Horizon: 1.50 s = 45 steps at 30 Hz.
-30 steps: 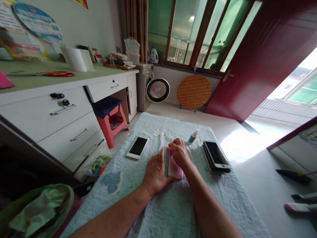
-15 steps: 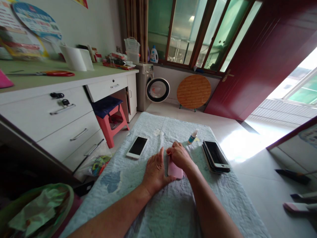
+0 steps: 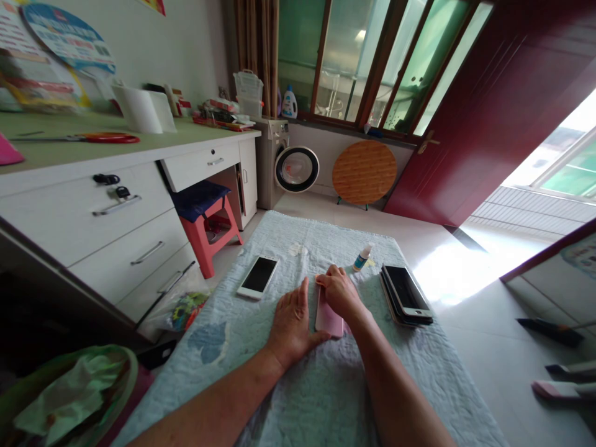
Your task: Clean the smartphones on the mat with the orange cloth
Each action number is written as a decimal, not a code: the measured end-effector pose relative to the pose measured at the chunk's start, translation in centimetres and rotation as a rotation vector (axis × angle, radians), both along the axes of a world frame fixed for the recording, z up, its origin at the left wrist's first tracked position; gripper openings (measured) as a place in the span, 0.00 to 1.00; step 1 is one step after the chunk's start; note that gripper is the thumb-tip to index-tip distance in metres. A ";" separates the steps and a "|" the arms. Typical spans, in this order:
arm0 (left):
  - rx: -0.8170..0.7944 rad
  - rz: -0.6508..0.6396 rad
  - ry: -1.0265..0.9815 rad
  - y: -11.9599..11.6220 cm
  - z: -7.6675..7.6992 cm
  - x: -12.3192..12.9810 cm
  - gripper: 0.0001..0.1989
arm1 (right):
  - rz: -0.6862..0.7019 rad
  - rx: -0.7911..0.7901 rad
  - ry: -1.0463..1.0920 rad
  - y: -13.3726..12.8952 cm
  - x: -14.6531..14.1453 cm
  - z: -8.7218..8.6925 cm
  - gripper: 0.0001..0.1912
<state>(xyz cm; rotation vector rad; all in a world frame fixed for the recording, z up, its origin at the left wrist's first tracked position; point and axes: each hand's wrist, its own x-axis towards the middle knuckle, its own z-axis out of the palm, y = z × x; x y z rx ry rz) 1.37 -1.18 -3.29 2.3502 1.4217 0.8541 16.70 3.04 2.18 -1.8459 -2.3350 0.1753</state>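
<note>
A pink phone [image 3: 329, 321] lies on the cloth-covered table between my hands, its upper part hidden under my right hand. My right hand [image 3: 341, 290] is closed, pressing a small orange cloth [image 3: 320, 280] against the phone's top end; only a bit of the cloth shows. Along the phone's left side rests my left hand [image 3: 292, 320], fingers stretched out, its thumb touching the lower edge. A white phone [image 3: 259, 277] with a dark screen lies to the left. Beyond my right hand stands a small spray bottle [image 3: 362, 257] with a blue label.
A stack of phones [image 3: 406, 293] sits at the right edge of the light blue table cover [image 3: 321, 233]. On the left are a bin [image 3: 135, 385], a red stool [image 3: 212, 233] and a white desk [image 3: 116, 236]. A washing machine [image 3: 270, 164] with its door open stands behind.
My right hand has shifted slightly to the right and down along the top of the pink phone, with the orange cloth. My left hand stays in place.
</note>
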 end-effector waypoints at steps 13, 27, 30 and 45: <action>-0.022 0.015 0.002 -0.3 0.3 0.1 0.62 | 0.095 -0.114 -0.005 -0.7 -0.2 0.3 0.09; 0.028 0.029 -0.020 -0.2 0.4 0.3 0.57 | 0.254 -0.223 0.092 -4.5 -0.5 1.1 0.06; -0.002 0.032 -0.014 -0.3 0.7 0.3 0.59 | 0.202 -0.161 0.050 -3.1 -0.1 0.9 0.07; 0.004 0.000 0.008 0.1 0.0 0.1 0.59 | 0.041 -0.012 0.002 -1.3 -0.2 -0.2 0.12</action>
